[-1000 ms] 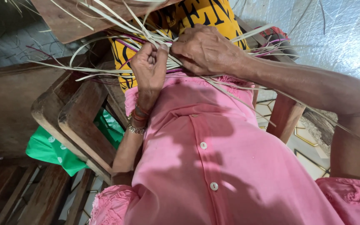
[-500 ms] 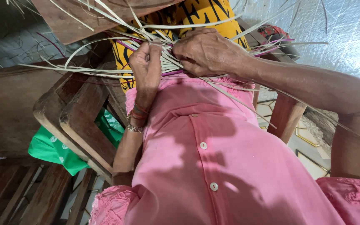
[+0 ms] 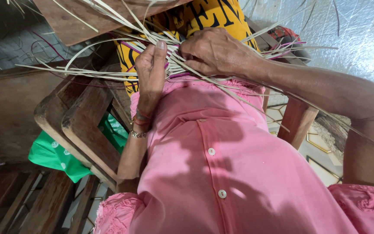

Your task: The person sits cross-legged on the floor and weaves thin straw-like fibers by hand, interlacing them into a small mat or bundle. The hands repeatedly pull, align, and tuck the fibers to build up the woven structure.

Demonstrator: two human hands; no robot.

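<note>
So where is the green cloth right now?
In the head view, the green cloth sits at lower left, tucked under the wooden chair frame, below and left of the left hand.

The person wears a pink button-front shirt (image 3: 221, 164) with a vertical placket carrying small white buttons (image 3: 211, 151); short sleeves with textured pink trim (image 3: 113, 212) end above the elbows. Just behind the left hand (image 3: 151, 71), the wrist bears red thread bands (image 3: 140, 121) and a thin metal bracelet (image 3: 138, 134). The right hand (image 3: 215, 52) and forearm are bare of ornaments.
</note>
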